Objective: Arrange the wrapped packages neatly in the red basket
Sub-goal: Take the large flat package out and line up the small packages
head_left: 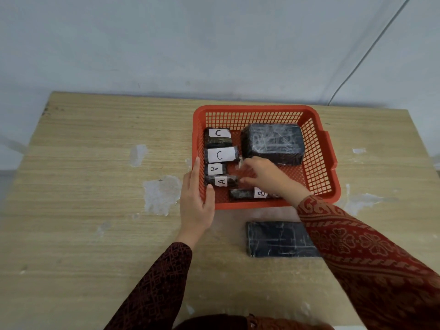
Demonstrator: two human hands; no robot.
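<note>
The red basket [319, 163] stands on the table's far right half. Along its left wall lie small dark wrapped packages with white labels: two marked C [217, 138] [221, 155] and two marked A [214, 169] [221, 181]. A package marked B [247, 194] lies along the front wall. A big wrapped block [273, 144] fills the back right. My left hand [196, 201] grips the basket's front left rim. My right hand [266, 176] reaches into the basket's middle, fingers bent beside the lower A package; whether it holds anything is unclear. A flat dark wrapped package [278, 239] lies on the table in front of the basket.
The wooden table [95, 186] has worn pale patches on its top. A grey wall rises behind it, with a thin cable [371, 46] running down at the right. My patterned sleeves cross the near table edge.
</note>
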